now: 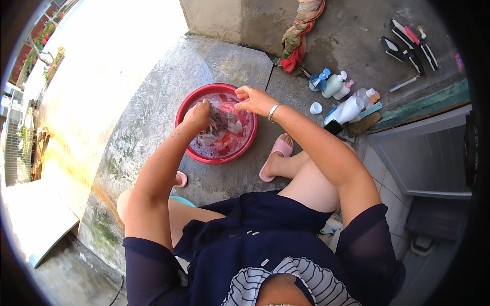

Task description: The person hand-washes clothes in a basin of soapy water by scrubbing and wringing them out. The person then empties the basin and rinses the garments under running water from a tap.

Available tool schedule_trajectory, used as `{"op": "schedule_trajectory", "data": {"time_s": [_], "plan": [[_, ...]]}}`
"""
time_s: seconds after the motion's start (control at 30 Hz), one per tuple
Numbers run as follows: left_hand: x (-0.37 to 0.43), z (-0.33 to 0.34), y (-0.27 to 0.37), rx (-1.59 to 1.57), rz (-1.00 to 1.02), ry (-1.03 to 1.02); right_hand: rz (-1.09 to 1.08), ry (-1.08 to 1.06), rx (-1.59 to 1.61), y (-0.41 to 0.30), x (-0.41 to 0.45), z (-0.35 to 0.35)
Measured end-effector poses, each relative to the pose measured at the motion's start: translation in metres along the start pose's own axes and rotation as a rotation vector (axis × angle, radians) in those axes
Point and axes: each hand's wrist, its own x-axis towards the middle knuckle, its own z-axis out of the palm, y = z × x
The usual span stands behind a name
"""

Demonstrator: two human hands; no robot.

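Note:
On the concrete floor before me stands a red plastic basin point(183, 147) with sudsy water point(245, 143) in it. A bunched grey patterned cloth point(218, 124) lies partly in the water. My left hand point(198, 114) is closed on the cloth's left side, over the basin; its fingertips are partly hidden. Above the basin's right rim, my right hand point(252, 100) has its fingers spread and holds nothing that I can see. A silver bracelet point(272, 113) circles the right wrist.
Several pump bottles point(334, 86) stand right of the basin, near a white cup point(316, 108) and a white bottle point(350, 109). A twisted cloth point(294, 42) hangs against the wall. Brushes point(407, 48) hang farther right. My pink slippers point(283, 147) flank the basin.

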Motion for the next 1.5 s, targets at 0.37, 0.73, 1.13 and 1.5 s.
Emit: {"op": "schedule_trajectory", "data": {"time_s": [0.37, 0.73, 1.13, 1.5], "plan": [[-0.036, -0.171, 0.061, -0.748, 0.075, 0.614, -0.314, 0.063, -0.167, -0.004, 0.019, 0.033], [-0.079, -0.247, 0.099, -1.653, 0.322, 0.637, -0.337, 0.304, 0.726, -0.051, 0.058, 0.094], [-0.099, -0.087, -0.055, -1.653, -0.461, 0.220, -0.385, 0.748, 0.675, -0.057, 0.094, 0.046], [-0.039, -0.028, 0.017, -2.740, -0.060, -0.142, -0.385, 0.397, 0.963, -0.088, 0.056, 0.100]]}}
